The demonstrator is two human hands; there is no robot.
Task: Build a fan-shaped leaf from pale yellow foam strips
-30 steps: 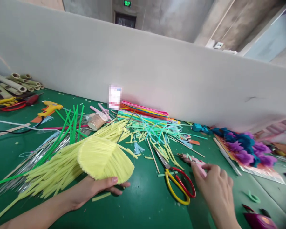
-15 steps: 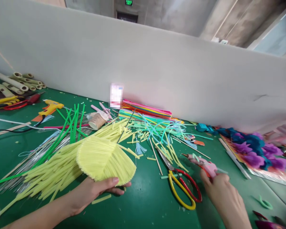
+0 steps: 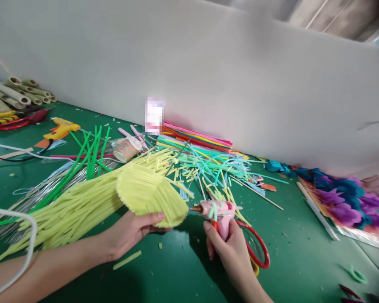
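Observation:
My left hand (image 3: 135,231) is closed on the lower edge of a yellow leaf-shaped piece (image 3: 151,193) made of pipe cleaners laid side by side, thumb on top and fingers beneath. In my right hand (image 3: 230,248) is a pink glue gun (image 3: 219,210), held by its handle. Its nozzle points left, just short of the yellow piece's right end. Below the glue gun lie scissors (image 3: 262,248) with red and yellow handles, partly hidden by my right hand. Behind the yellow piece spreads a bunch of loose yellow pipe cleaners (image 3: 78,206).
A yellow glue gun (image 3: 61,128), a twine spool (image 3: 126,149) and green pipe cleaners (image 3: 96,155) lie at the left. Colourful pipe cleaner bundles (image 3: 198,141) rest against the white partition (image 3: 208,63). Purple flowers (image 3: 344,206) are at the right. A white cord (image 3: 31,240) crosses my left forearm.
My right hand has brought the pink glue gun left and up, close to the yellow piece, over the scissors. My left hand with the yellow piece has shifted slightly right and up.

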